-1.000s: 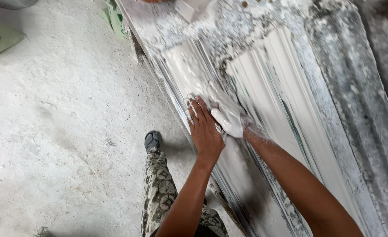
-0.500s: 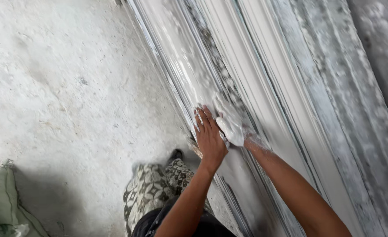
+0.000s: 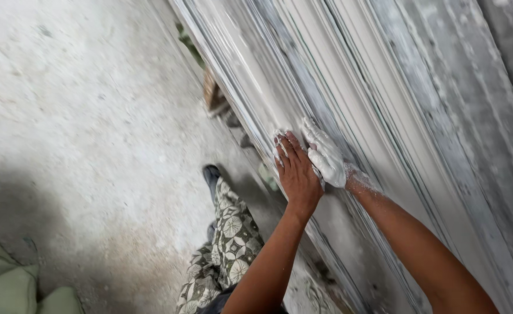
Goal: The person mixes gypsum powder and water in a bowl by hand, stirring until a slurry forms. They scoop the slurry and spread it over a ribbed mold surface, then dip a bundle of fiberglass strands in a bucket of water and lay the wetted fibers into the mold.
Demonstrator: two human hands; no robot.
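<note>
A long white plaster moulding [image 3: 349, 99] with ridges and grooves runs diagonally from the top middle to the bottom right. My left hand [image 3: 294, 168] lies flat on its near ridges, fingers together, tips smeared white. My right hand [image 3: 325, 156] is coated in wet white plaster and presses flat on the moulding right beside the left hand, touching it. Neither hand holds a tool. My patterned trouser leg [image 3: 224, 244] and dark shoe [image 3: 211, 173] stand on the floor just left of the moulding.
A dusty grey concrete floor [image 3: 82, 128] fills the left side. A wooden support [image 3: 213, 96] shows under the moulding's near edge. Pale green sacks [image 3: 12, 285] lie at the bottom left corner. A rough plaster-crusted surface [image 3: 471, 116] borders the moulding on the right.
Both hands have slid along the moulding, staying side by side and flat on it. The view has shifted; the green sacks are now at the bottom left.
</note>
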